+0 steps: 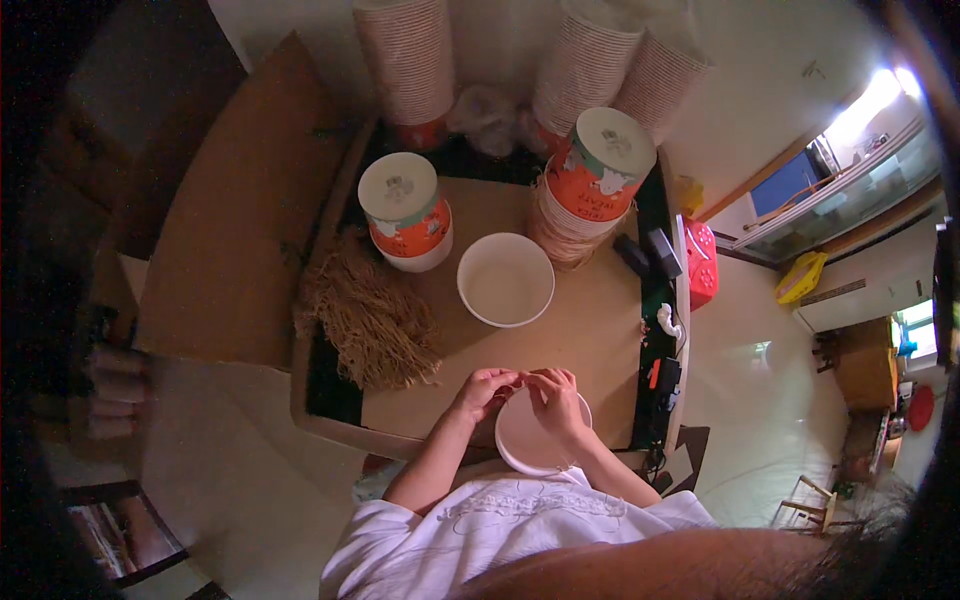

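A white round paper bucket [540,440] is close against my front, at the table's near edge, with its open mouth up. At its far rim my left hand [482,392] and my right hand [556,400] meet, fingertips pinched together. What lies between the fingertips is too small to make out. Just beyond stands a second white paper bucket [506,280], open and upright. To the left lies a heap of brown twine pieces [370,315]. Behind it is an upside-down orange and white bucket [405,210] on top of another white one.
More orange buckets [602,170] stand upside down at the right, with twine hanging around them. Tall stacks of nested buckets [405,60] rise at the back. An orange and black tool [660,375] and a white crumpled piece [668,320] lie by the right edge. Cardboard [240,220] leans left.
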